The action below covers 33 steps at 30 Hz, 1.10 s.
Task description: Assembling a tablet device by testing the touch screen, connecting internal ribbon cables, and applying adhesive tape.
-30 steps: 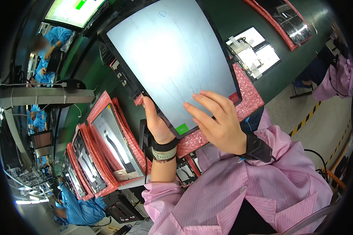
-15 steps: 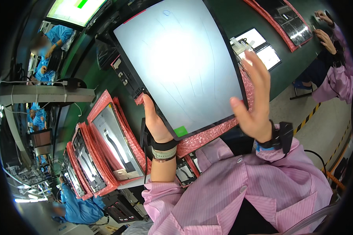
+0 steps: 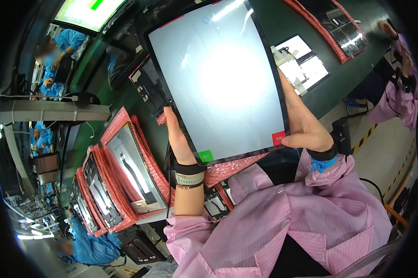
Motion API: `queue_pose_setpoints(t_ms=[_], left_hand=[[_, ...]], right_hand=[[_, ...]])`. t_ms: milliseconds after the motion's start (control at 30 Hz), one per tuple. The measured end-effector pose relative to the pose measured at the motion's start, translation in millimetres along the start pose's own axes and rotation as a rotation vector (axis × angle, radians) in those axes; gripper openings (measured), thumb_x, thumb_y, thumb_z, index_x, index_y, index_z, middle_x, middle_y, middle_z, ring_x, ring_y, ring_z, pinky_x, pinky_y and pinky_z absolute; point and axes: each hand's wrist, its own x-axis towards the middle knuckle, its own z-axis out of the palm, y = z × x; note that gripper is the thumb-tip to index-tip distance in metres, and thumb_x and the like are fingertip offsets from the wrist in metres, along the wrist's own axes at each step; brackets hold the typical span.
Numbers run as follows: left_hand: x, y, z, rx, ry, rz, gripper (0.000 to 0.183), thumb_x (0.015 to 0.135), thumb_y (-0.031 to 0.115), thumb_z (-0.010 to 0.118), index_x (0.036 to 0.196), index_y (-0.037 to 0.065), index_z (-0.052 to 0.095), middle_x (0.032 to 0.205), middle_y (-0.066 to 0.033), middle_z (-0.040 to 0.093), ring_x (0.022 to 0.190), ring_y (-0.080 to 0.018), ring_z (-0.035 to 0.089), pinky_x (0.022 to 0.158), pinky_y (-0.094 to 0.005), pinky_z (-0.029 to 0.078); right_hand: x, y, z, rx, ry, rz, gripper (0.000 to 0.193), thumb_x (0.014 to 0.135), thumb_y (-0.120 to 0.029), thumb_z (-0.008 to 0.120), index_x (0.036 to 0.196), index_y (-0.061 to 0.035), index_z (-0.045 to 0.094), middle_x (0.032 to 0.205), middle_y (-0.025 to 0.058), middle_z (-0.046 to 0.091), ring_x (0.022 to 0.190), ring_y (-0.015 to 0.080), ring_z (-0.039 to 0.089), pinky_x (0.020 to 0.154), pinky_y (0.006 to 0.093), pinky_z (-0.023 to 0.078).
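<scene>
A large lit tablet-like screen (image 3: 204,111) with a black border is held up in front of me, tilted. Its display is white, with thin drawn lines, a green block at the lower left corner and a red block at the lower right. My left hand (image 3: 178,139) grips the left edge, thumb along the border and fingers hidden behind. On the right edge, my right hand (image 3: 306,123) holds the lower corner, its thumb beside the red block and its other fingers partly behind the screen. Pink bubble wrap (image 3: 236,167) lies beneath the screen.
Screen panels in pink bubble wrap (image 3: 134,169) stand in a row at left. Another wrapped panel (image 3: 341,34) and a pair of lit small panels (image 3: 304,65) lie on the green table (image 3: 334,88). A co-worker's hands (image 3: 399,46) show at far right; a monitor (image 3: 88,14) glows upper left.
My right hand has come down from open in the air onto the screen's right edge. A red block now shows at the lower right corner. The screen has tilted slightly.
</scene>
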Motion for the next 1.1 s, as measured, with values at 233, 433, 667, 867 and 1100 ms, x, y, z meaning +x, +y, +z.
queue_pose_setpoints(t_ms=[233,433,667,867,1100], left_hand=[[0.3,-1.8,2.6,-0.088,-0.029,-0.027,0.057,0.093,0.051,0.033,0.126,0.006,0.044,0.115,-0.0075,0.055,0.098,-0.0211,0.056,0.082,-0.0327,0.047],[-0.4,-1.7,-10.1,-0.046,-0.091,-0.039,0.058,0.093,0.052,0.031,0.129,0.007,0.039,0.119,-0.0062,0.052,0.103,-0.0197,0.054,0.086,-0.0328,0.045],[1.0,-1.7,-8.9,-0.130,-0.116,-0.103,0.056,0.092,0.051,0.036,0.125,0.007,0.045,0.117,-0.0064,0.054,0.100,-0.0200,0.056,0.084,-0.0334,0.047],[2.2,0.2,-9.5,-0.160,-0.053,-0.089,0.053,0.092,0.048,0.038,0.121,0.005,0.048,0.115,-0.0072,0.056,0.098,-0.0203,0.057,0.085,-0.0333,0.047],[3.5,4.7,6.6,-0.192,0.085,-0.058,0.050,0.092,0.047,0.039,0.116,0.005,0.051,0.107,-0.0068,0.060,0.090,-0.0194,0.059,0.078,-0.0301,0.048]], right_hand=[[-1.7,2.4,-0.8,-0.109,-0.014,0.010,0.102,0.059,0.009,0.050,0.142,-0.0029,-0.008,0.149,0.0109,-0.003,0.137,0.0193,-0.001,0.108,0.0290,0.004],[-3.7,5.1,-1.9,-0.159,-0.021,0.015,0.101,0.061,0.010,0.051,0.142,-0.0031,-0.009,0.149,0.0109,-0.004,0.137,0.0196,-0.001,0.108,0.0297,0.005],[-4.0,3.9,-7.0,-0.054,-0.033,0.039,0.098,0.068,0.002,0.059,0.142,-0.0016,-0.006,0.149,0.0124,0.002,0.137,0.0214,0.008,0.108,0.0330,0.008],[-4.1,-11.1,-42.5,-0.516,0.021,-0.010,0.054,0.088,-0.022,0.046,0.134,0.0022,0.033,0.138,0.0155,0.033,0.129,0.0265,0.029,0.106,0.0363,0.018],[-9.4,-2.5,-92.4,-1.243,0.442,-0.057,0.031,0.081,-0.001,0.044,0.111,0.0001,0.054,0.115,0.0141,0.051,0.109,0.0305,0.046,0.093,0.0354,0.035]])
